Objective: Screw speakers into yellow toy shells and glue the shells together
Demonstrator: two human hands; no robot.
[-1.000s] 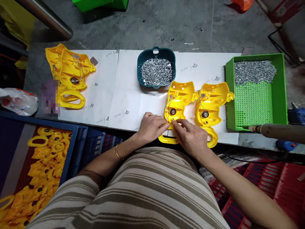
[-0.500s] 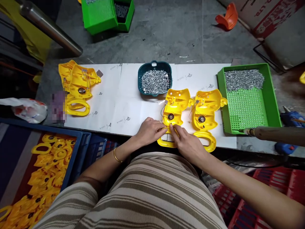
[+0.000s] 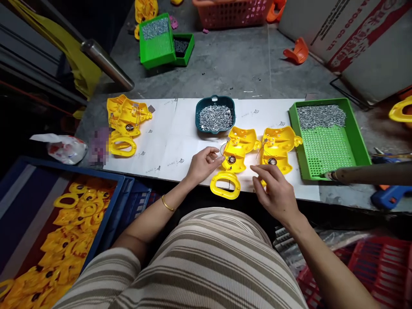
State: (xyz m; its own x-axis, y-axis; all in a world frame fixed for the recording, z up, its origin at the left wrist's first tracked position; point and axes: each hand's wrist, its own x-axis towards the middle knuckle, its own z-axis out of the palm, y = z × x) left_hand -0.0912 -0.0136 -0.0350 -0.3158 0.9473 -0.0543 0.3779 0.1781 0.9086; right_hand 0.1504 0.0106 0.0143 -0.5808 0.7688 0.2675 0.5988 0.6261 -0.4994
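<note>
A yellow plastic shell half (image 3: 243, 141) with an oval handle lies open side up, thin wires and a round metal part inside it. Just left of its lower part is my left hand (image 3: 202, 166), fingers loosely bent and apart, holding nothing. To the shell's right my right hand (image 3: 276, 192) hovers with spread fingers. It partly covers the handle of a second yellow shell half (image 3: 278, 143), which has a similar round part and wires. A dark teal bowl (image 3: 197, 118) of small shiny metal pieces, probably screws, stands behind the first shell.
At right is a green tray (image 3: 333, 152) with metal pieces, beside a blue tool (image 3: 390, 197). More yellow shells (image 3: 125, 113) lie at left. A blue crate (image 3: 112, 189) holds many yellow parts. Green trays (image 3: 157, 53), a pink basket (image 3: 234, 15) and a metal post (image 3: 107, 64) stand farther back.
My hands have come off the first shell's lower end and moved apart, the right one rightward to the second shell's handle. The view has tilted up, showing more of the back.
</note>
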